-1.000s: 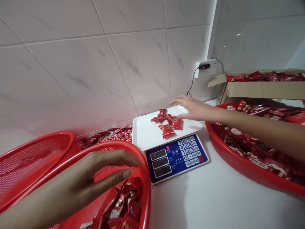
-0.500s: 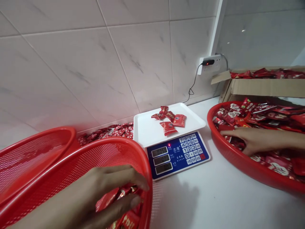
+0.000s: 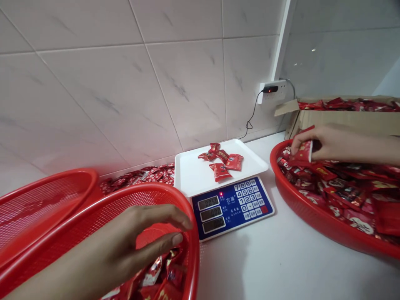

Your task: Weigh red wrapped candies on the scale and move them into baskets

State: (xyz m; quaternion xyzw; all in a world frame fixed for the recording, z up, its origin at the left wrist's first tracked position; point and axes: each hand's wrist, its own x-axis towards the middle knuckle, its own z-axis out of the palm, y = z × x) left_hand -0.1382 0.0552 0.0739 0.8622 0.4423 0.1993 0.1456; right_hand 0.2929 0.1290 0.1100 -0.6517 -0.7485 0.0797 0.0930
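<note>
The right hand (image 3: 331, 143) is at work over a wide, round red plastic basket (image 3: 300, 208), its thumb and fingers pinching a red wrapped packet (image 3: 302, 152) just above the heap of similar packets. The step in hand looks like taking single packets from that heap, and the pinch seems to call for a lift clear of the basket's rim without snagging the packets around it. The left hand (image 3: 134, 246) hangs open over a red mesh basket (image 3: 93, 204), its fingers spread apart from the thumb and apparently holding nothing, with more packets (image 3: 159, 271) below it. Between the hands, on the white desk (image 3: 281, 266), stands a digital scale (image 3: 233, 208) whose white tray (image 3: 190, 179) carries a small group of red packets (image 3: 220, 171). Beyond the right hand sits an open cardboard box (image 3: 343, 123) full of packets. The fingers of the right hand hide part of the pinched packet, and the scale's readings are too blurred to read. The bottom edge of the view cuts off the left basket, and a round red patch under the left hand is hard to make out.
</note>
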